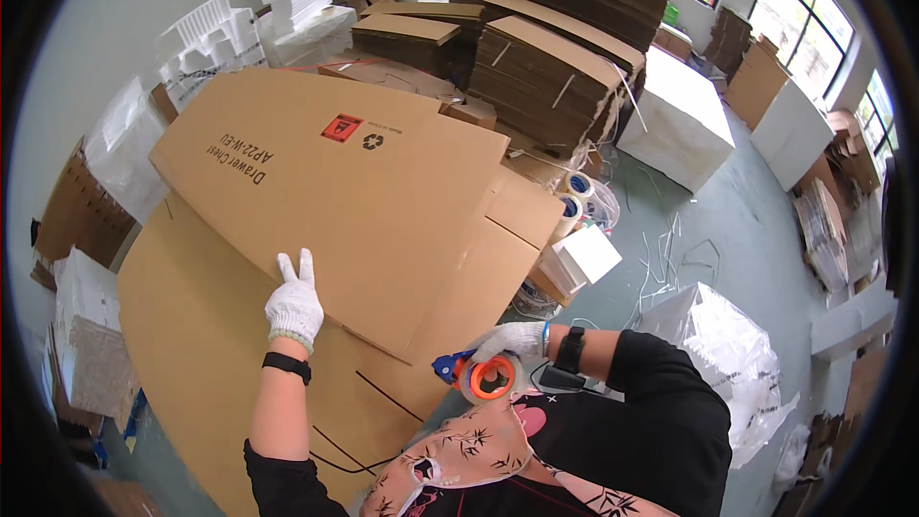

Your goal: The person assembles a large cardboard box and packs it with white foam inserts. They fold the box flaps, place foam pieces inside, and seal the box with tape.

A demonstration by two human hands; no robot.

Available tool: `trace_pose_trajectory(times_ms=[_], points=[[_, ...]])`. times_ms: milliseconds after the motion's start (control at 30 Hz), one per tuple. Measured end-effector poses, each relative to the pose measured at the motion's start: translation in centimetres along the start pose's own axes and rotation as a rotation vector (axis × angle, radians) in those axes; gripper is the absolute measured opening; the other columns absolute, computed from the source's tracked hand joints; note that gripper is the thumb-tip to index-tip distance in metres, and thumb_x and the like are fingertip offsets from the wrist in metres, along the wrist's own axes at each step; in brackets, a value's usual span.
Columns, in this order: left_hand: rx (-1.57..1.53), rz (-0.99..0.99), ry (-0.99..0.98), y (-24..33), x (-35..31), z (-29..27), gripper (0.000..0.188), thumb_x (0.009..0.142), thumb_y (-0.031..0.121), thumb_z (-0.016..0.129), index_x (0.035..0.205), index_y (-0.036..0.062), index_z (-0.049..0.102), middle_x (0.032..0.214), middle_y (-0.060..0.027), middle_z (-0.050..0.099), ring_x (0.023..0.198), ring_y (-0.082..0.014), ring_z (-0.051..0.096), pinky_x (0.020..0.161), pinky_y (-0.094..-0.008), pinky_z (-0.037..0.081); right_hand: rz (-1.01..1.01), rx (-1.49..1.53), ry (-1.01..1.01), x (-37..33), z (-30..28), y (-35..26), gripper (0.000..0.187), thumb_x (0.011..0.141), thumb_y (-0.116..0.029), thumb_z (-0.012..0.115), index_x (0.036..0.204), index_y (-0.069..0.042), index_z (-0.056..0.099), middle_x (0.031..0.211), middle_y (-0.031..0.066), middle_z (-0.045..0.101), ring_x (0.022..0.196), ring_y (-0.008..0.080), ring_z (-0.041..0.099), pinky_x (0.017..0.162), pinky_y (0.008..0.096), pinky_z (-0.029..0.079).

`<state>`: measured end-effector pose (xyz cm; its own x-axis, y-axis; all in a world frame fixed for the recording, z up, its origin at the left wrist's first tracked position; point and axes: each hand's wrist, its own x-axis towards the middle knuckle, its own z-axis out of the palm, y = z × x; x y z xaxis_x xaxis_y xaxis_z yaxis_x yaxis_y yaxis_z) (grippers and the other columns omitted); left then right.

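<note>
A large flattened brown cardboard box [345,191] lies in front of me, one big panel folded over the rest. My left hand [293,304], in a white knit glove, presses flat on the edge of that upper panel. At the box's near right corner, my right hand [512,340], also gloved, grips a blue tape dispenser [483,375] with an orange-cored roll of clear tape. A black band sits on each wrist.
Stacks of flat cardboard [546,67] rise behind the box. White foam blocks [680,120] and foam pieces [239,29] stand around. Tape rolls [574,193] and a small white box [586,257] lie right of the box, with bagged white material [728,345] beside me.
</note>
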<state>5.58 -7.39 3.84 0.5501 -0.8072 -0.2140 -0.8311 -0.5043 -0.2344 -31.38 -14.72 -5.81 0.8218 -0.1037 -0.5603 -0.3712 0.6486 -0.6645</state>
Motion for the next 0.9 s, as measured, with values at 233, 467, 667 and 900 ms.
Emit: trace_pose_trajectory(times_ms=[233,467,667,900], points=[[0.050,0.041,0.134,0.3,0.6,2.4,0.097,0.080,0.004,0.058,0.161,0.0192,0.005,0.164,-0.0218,0.014,0.076,-0.0298,0.073,0.054,-0.0403,0.056,0.111,0.089,0.226,-12.1,-2.5,6.9,0.047,0.085,-0.010,0.066,0.129,0.005,0.056,0.111,0.0096,0.066,0.093,0.0151,0.066,0.081,0.0277,0.054],[0.105,0.082,0.263,-3.7,-1.9,4.4,0.090,0.084,0.016,0.061,0.160,0.0172,0.012,0.164,-0.0182,0.019,0.064,-0.0276,0.069,0.052,-0.0357,0.054,-0.029,-0.089,0.433,-15.6,-5.5,5.3,0.047,0.082,-0.016,0.065,0.123,0.007,0.062,0.104,0.0041,0.067,0.085,0.0092,0.062,0.078,0.0249,0.051],[0.205,0.021,0.195,-3.9,-3.2,4.2,0.086,0.086,0.020,0.060,0.159,0.0167,0.016,0.164,-0.0170,0.018,0.062,-0.0266,0.068,0.052,-0.0340,0.054,-0.439,-0.019,0.539,-13.6,-18.3,0.3,0.028,0.087,-0.019,0.069,0.108,-0.001,0.066,0.087,0.0044,0.067,0.079,0.0106,0.065,0.069,0.0251,0.052],[0.312,0.026,-0.022,-1.9,-3.8,-1.4,0.086,0.081,0.007,0.061,0.158,0.0162,0.022,0.164,-0.0159,0.019,0.078,-0.0307,0.070,0.059,-0.0351,0.056,-0.519,0.238,0.881,-5.4,-35.5,-13.3,0.030,0.080,-0.024,0.066,0.102,-0.004,0.067,0.082,0.0071,0.067,0.075,0.0186,0.067,0.058,0.0318,0.052]])
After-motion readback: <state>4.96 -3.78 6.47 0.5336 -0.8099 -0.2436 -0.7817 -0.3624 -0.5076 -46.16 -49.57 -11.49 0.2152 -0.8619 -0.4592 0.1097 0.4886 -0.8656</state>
